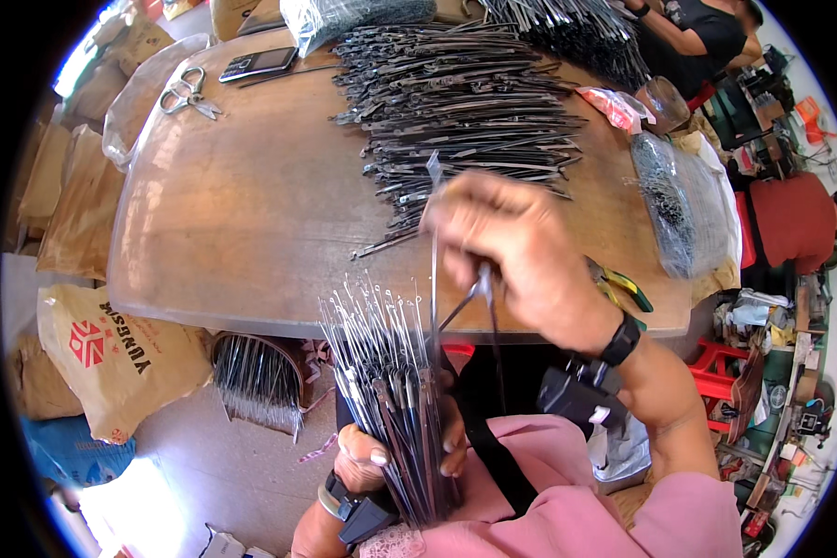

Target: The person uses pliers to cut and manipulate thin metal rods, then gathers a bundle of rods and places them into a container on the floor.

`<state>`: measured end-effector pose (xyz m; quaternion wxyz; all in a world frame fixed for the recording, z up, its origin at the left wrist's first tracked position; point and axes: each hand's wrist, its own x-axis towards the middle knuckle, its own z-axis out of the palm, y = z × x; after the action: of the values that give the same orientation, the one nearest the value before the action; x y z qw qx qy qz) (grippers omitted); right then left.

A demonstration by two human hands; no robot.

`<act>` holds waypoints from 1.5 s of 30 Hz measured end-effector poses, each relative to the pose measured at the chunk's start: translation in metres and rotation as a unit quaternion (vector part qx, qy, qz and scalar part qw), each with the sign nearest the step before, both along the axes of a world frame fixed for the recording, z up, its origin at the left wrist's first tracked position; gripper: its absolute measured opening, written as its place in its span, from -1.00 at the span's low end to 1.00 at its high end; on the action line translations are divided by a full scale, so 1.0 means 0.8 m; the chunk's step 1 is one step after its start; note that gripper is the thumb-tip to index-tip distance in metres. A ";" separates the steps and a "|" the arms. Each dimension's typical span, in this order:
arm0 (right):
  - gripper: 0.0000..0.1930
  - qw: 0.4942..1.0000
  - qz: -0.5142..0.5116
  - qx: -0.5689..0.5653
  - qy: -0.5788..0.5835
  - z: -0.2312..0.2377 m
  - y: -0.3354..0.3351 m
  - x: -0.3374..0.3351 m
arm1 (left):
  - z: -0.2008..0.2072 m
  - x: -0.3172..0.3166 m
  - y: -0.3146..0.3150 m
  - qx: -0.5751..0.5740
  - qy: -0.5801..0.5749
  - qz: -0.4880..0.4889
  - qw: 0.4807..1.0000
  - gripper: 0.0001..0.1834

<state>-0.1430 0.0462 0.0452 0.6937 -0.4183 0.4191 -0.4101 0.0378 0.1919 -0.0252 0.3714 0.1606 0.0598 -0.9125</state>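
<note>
My left hand (363, 456) is wrapped round a thick bundle of thin metal rods (391, 400), held upright near my lap. Small loops top the bundle's pale, wire-like tips. Above and to the right of it, over the table's near edge, my right hand (521, 242) is closed and blurred by motion. A few thin metal strips (434, 279) are pinched in its fingers, some upright and some dangling dark beneath the hand. On the table beyond lies a big pile of dark metal strips (465, 112), partly hidden by my right hand.
The wooden table (251, 205) carries scissors (191, 95), a mobile phone (259, 63), pliers (623, 284) and a plastic-wrapped bundle (674, 205). Below its left edge stand a container of rods (259, 379) and a paper sack (121, 358). Two other people (707, 33) are at the right.
</note>
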 end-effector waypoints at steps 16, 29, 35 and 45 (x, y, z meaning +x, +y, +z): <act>-0.79 0.980 0.066 -0.138 0.129 0.015 -0.032 -0.002 | -0.032 -0.005 0.017 -0.007 0.115 0.073 0.991 0.04; -0.76 0.987 0.011 -0.105 -0.120 0.092 -0.020 -0.063 | -0.024 0.004 0.016 0.001 0.075 0.128 0.989 0.05; -0.78 0.931 0.186 0.296 -0.109 0.069 0.066 -0.012 | -0.017 -0.007 0.007 -0.012 -0.007 0.157 0.988 -0.01; -0.85 0.978 -0.052 0.080 -0.183 -0.043 0.038 0.060 | -0.016 -0.015 0.003 0.013 -0.062 0.083 0.995 -0.09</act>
<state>-0.0946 0.0766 0.0108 0.7678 -0.2562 0.3376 -0.4805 0.0259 0.1944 -0.0378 0.4470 0.2161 0.0619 -0.8658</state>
